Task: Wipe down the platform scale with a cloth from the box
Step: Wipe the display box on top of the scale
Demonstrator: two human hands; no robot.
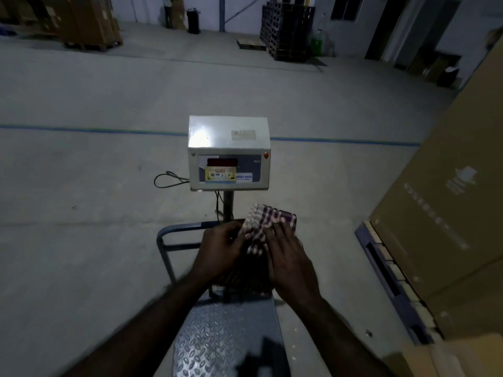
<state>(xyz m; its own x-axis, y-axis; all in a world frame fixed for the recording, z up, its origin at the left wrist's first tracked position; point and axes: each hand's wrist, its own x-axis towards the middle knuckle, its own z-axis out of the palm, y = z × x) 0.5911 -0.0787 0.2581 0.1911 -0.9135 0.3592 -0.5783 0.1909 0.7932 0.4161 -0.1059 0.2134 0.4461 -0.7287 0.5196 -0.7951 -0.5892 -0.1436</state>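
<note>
The platform scale stands in front of me: a diamond-plate steel platform [217,341] low in the view, a blue tubular frame [166,240], and a white indicator box [228,153] on a pole. A checked purple-and-white cloth [269,221] is folded between both hands above the far end of the platform. My left hand [220,254] grips its left edge. My right hand [288,257] lies flat on it with fingers spread. The cloth's lower part hangs dark beneath my hands.
A tall cardboard box on a blue pallet [446,213] stands close on the right. A smaller open carton [446,357] sits at the bottom right. A black cable [168,180] loops left of the indicator. Stacked crates [285,31] and boxes stand far back on the concrete floor.
</note>
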